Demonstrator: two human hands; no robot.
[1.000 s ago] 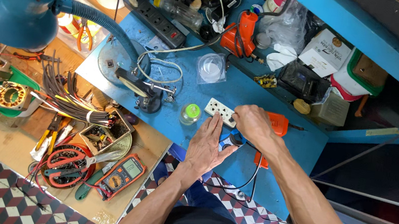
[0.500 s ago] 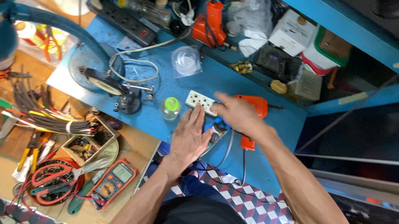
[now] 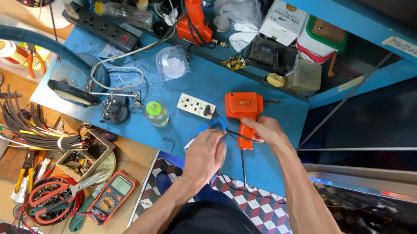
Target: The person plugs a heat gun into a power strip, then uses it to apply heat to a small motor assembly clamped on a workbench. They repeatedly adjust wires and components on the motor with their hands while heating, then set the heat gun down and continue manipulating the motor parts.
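Note:
On the blue bench, an orange soldering gun lies right of a white socket block. A thin black cord runs from the socket block toward my right hand. That hand pinches the cord against the gun's handle. My left hand lies palm down, fingers spread, on a small blue object near the bench's front edge. Most of that object is hidden under the hand.
A green-capped jar and a helping-hands magnifier stand sit left of the socket. A black power strip, second orange tool and boxes line the back. Lower left are a wire bundle, pliers and a multimeter.
My right hand has moved off the socket block to the soldering gun's handle, drawing the cord along. My left hand shifted slightly right. The camera view moved closer and rightward.

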